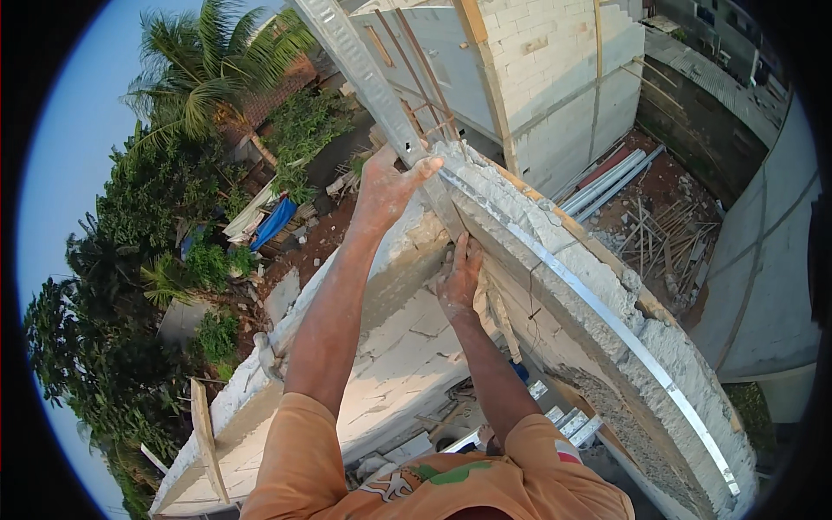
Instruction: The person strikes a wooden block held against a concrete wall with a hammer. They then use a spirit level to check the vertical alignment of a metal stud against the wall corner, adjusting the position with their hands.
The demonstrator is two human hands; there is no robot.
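My left hand [390, 186] is wrapped round a galvanised metal channel [355, 48], which rises at a slant from the corner of the wall. My right hand [459, 273] is lower, its partly bent fingers against the channel's lower part at the inner corner. A thin silver strip [589, 312] runs along the rough concrete wall top [659, 347] to the right, beginning beside my left hand. A grey tool [269, 360], probably a hammer, rests on the left wall's edge.
Rusty rebar [420, 61] stands behind the corner. A block-walled building [555, 78] is beyond. Far below lie metal pipes [611, 182], timber offcuts [650, 243] and a blue tarp [273, 225] near trees. A board [208, 438] leans at lower left; metal sections [572, 420] lie below me.
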